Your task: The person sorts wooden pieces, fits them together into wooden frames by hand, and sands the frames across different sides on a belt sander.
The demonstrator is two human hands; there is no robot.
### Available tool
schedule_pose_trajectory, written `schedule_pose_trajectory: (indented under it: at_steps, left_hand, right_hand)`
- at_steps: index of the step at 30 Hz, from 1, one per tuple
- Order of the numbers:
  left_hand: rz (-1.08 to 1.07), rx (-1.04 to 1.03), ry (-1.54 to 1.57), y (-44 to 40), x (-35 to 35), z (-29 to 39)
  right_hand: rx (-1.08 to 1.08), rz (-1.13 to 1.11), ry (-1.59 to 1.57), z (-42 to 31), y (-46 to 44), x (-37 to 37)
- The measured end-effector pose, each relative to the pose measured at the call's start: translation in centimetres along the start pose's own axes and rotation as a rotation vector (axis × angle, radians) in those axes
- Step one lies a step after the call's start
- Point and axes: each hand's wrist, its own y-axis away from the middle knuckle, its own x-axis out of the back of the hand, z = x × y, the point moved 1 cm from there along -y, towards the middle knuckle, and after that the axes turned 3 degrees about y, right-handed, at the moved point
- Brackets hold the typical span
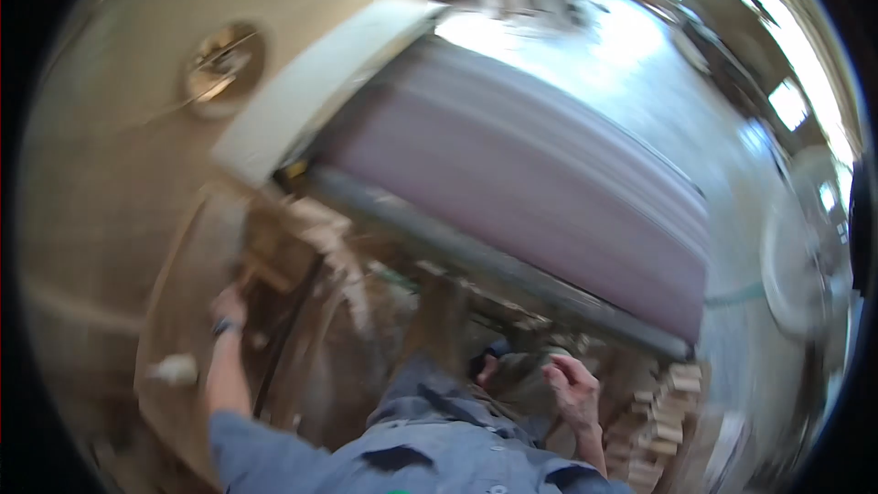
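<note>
My left hand (230, 306), with a dark watch on the wrist, reaches out on the left; its blurred fingers appear closed on the end of a small wooden piece (263, 271). Around it is a brown wooden surface or bin with loose wood in it. My right hand (574, 390) is held in front of my body at the lower right, fingers loosely bent and apart, with nothing visible in them. Beyond both hands lies a wide purple-brown sanding belt (521, 192), streaked by motion blur.
A metal bar (457, 242) runs along the belt's near edge, and a pale housing (311, 91) closes its left end. Stacked wooden blocks (663, 421) stand at lower right. A small white object (174, 369) lies at left. A round pale fan-like shape (796, 247) is at right.
</note>
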Motion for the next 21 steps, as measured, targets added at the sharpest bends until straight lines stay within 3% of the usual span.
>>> schedule_pose_trajectory:
  at_steps: [3,6,7,11,14,15,17,18,20,21]
  left_hand:
    - [-0.052,0.067,0.132,-0.5,-0.2,-0.8]
    - [-0.079,0.061,0.059,-1.8,-0.9,-1.3]
    - [-0.042,-0.1,0.201,-5.9,-5.5,-6.3]
    - [-0.109,-0.442,0.23,-12.7,-5.6,10.7]
    - [-0.166,-0.623,0.264,-13.2,-6.6,18.6]
    - [-0.189,-0.672,0.279,-12.9,-7.1,20.7]
    - [-0.236,-0.751,0.308,-11.4,-8.1,23.5]
    - [-0.255,-0.782,0.323,-10.6,-8.4,24.4]
    - [-0.284,-0.827,0.361,-8.9,-9.0,25.4]
    - [-0.296,-0.844,0.384,-7.9,-9.2,25.8]
  right_hand:
    - [-0.087,0.164,-0.017,-0.1,2.4,2.5]
    - [-0.089,0.274,0.161,-0.4,6.1,6.2]
    - [-0.08,0.378,0.195,0.0,7.8,7.4]
    - [-0.136,0.939,0.183,2.0,15.3,12.3]
    - [-0.056,1.346,0.285,4.0,23.0,16.4]
    - [-0.095,1.379,0.301,5.1,25.9,16.9]
    - [-0.246,1.727,0.488,8.0,32.4,17.5]
    - [-0.276,1.744,0.5,9.7,35.6,17.0]
    - [-0.644,1.958,0.345,14.0,41.8,14.9]
    - [-0.764,1.954,0.231,16.8,45.0,13.3]
